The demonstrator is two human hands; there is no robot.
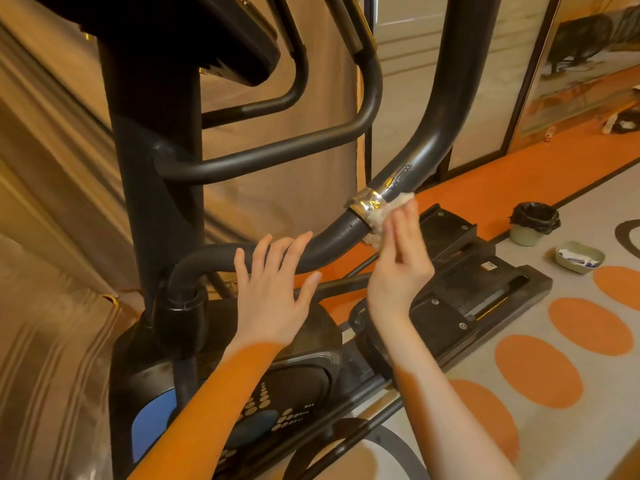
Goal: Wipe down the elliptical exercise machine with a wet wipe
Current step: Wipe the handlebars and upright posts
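Observation:
The black elliptical machine (156,188) fills the left and middle of the head view. Its curved moving arm (426,147) runs from the upper right down to a silver collar (367,204), with wet streaks just above the collar. My right hand (398,265) presses a white wet wipe (384,216) with straight fingers against the arm at the collar's right side. My left hand (270,289) is spread with straight fingers over the lower black part of the arm, left of the collar; whether it touches the tube I cannot tell.
A foot pedal (450,233) lies behind my right hand. On the grey floor with orange spots stand a small bin with a black liner (531,223) and a pale dish holding a wipe packet (580,259). A tan curtain (52,202) hangs at left.

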